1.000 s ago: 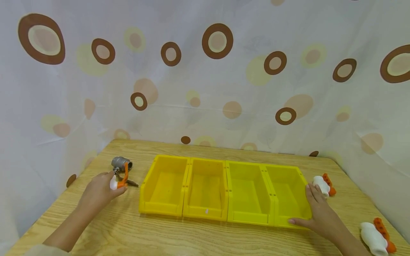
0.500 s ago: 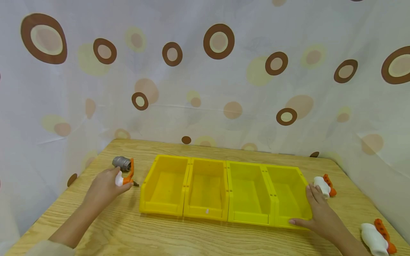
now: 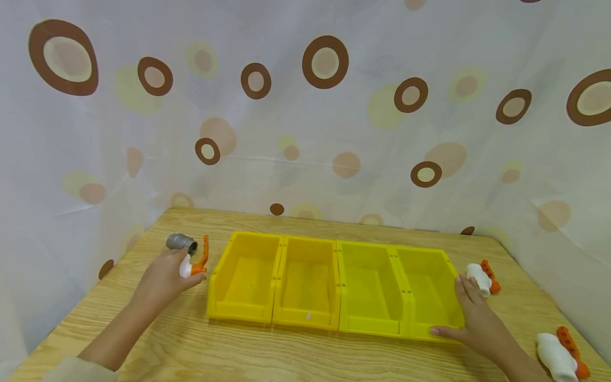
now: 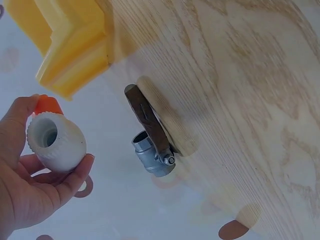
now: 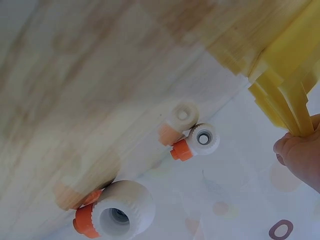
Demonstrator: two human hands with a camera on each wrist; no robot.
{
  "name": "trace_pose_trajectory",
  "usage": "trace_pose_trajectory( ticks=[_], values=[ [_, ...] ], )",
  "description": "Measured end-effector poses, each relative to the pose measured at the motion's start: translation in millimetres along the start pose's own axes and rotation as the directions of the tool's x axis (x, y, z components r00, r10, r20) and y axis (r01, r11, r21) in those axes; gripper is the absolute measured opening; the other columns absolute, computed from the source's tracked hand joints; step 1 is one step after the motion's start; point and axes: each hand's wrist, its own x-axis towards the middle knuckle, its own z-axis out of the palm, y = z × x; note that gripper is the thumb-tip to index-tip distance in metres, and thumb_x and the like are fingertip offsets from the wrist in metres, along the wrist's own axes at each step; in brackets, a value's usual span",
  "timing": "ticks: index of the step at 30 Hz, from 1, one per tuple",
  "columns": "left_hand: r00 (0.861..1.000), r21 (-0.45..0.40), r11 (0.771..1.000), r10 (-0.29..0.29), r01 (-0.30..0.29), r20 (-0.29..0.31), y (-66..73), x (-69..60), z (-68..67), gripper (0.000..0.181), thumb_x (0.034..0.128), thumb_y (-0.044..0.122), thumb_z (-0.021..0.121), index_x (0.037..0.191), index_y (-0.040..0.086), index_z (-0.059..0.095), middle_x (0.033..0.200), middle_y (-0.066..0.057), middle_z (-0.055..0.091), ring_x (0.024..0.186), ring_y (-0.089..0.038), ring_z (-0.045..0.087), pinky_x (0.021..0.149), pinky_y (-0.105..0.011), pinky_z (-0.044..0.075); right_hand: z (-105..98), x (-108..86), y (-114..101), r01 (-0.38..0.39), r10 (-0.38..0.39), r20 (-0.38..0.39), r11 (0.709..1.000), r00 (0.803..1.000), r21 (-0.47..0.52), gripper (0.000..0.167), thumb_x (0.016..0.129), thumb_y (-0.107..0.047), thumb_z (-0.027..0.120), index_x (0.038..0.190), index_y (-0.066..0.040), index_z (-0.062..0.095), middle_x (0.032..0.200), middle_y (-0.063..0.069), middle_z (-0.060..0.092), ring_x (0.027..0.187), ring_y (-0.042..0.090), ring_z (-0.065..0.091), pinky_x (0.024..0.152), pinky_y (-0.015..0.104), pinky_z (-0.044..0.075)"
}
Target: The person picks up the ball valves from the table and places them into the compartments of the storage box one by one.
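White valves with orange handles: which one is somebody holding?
The white valve in the left hand; the other two lie on the table, right of the yellow bins.

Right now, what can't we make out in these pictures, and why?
Head view: most of the dark lever of the grey metal valve, behind the left hand.
Head view: much of the held white-and-orange plastic valve, covered by that hand.
Left wrist view: most of the yellow plastic bins, beyond the top edge.
Right wrist view: much of the right hand, beyond the right edge.
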Motion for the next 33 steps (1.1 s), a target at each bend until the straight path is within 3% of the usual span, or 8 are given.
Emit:
trace_pose_trajectory(
  ticks=[4,12,18,33],
  values=[
    [1.0,0.006,1.0,0.003,-0.003,0.0,3.3,0.4,0.6,0.055,0.0765,0.027,0.074,0.108,-0.015,0.057,0.1,-0.029,0.062,0.075,-0.03,0.059,0.057,-0.033,0.051,0,0.4,0,0.006,-0.006,-0.004,1.0,1.0,0.007,0.123,0.069,-0.052,0.073,0.142,0.015,-0.001,0.148,0.036,-0.005,0.137,0.047,-0.015,0.098,0.071,0.018],
    [1.0,0.004,1.0,0.017,-0.017,-0.015,8.4,1.7,3.1,0.056,0.0762,0.027,0.074,0.11,-0.015,0.057,0.105,-0.031,0.061,0.087,-0.038,0.06,0.067,-0.041,0.053,0,0.0,-1,0.014,-0.014,-0.011,1.0,1.0,0.014,0.123,0.069,-0.051,0.073,0.142,0.014,-0.002,0.148,0.036,-0.005,0.137,0.048,-0.013,0.097,0.072,0.019],
    [1.0,0.018,1.0,-0.002,0.002,0.021,12.9,4.1,3.7,0.068,0.0784,0.031,0.072,0.121,-0.017,0.05,0.118,-0.036,0.054,0.105,-0.049,0.054,0.081,-0.052,0.051,-1,0.1,-1,0.015,-0.015,-0.007,1.0,1.0,0.023,0.123,0.07,-0.05,0.073,0.142,0.014,-0.002,0.148,0.036,-0.006,0.137,0.048,-0.013,0.097,0.072,0.019],
    [1.0,0.04,0.999,0.026,-0.026,0.006,28.3,7.9,4.6,0.063,0.0784,0.03,0.071,0.118,-0.016,0.054,0.113,-0.032,0.059,0.101,-0.046,0.058,0.083,-0.053,0.05,-1,-0.3,-1,0.007,-0.007,-0.005,1.0,1.0,0.008,0.123,0.069,-0.052,0.073,0.142,0.014,-0.002,0.148,0.036,-0.006,0.138,0.047,-0.015,0.096,0.072,0.02]
  ],
)
